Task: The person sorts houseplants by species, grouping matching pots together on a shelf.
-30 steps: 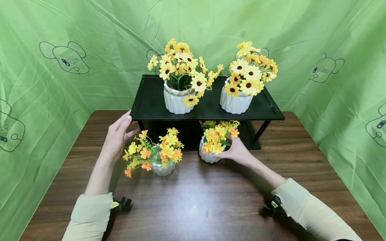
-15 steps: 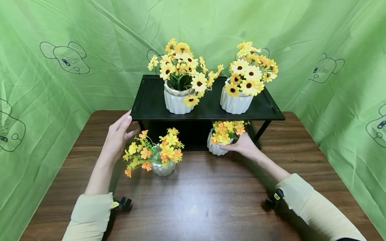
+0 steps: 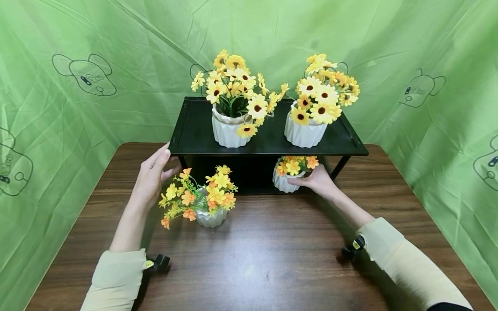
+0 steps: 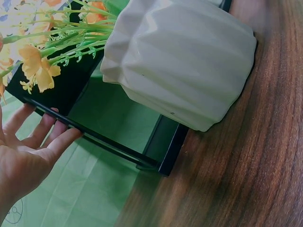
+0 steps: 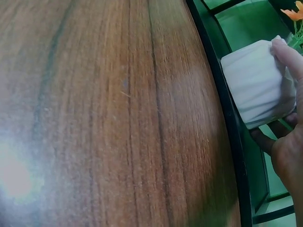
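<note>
Against shelf (image 3: 267, 140), left hand (image 3: 149, 172) rests; right hand (image 3: 320, 181) curls round pot (image 3: 281, 182).

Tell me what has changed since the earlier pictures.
The right hand has carried its pot rightward and farther back, deeper under the top of the rack. It kept its grip; nothing was let go. The left hand stays at the rack's left front corner, and the near pot and both upper pots stand where they were.
</note>
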`<action>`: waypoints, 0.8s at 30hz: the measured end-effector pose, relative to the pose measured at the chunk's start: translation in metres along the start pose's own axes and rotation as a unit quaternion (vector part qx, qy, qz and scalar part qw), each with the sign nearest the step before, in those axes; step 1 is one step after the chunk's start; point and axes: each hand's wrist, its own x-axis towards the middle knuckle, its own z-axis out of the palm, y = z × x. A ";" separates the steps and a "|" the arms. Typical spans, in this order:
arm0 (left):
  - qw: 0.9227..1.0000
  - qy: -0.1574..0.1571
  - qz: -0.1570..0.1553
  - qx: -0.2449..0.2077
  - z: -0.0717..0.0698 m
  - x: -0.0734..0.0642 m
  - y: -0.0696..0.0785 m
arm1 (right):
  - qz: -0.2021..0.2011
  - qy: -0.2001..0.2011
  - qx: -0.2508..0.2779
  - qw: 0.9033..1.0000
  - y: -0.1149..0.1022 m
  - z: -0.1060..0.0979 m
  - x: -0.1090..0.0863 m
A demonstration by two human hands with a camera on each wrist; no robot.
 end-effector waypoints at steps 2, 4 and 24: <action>1.000 0.000 -0.001 0.000 0.000 0.000 0.000 | 0.018 0.004 -0.004 1.000 0.005 -0.001 0.001; 1.000 0.000 -0.001 0.001 0.000 0.000 0.000 | 0.035 0.004 -0.009 0.999 0.007 -0.001 0.002; 1.000 -0.002 0.001 0.003 0.000 0.000 0.000 | 0.060 0.004 0.023 0.998 0.016 -0.006 0.015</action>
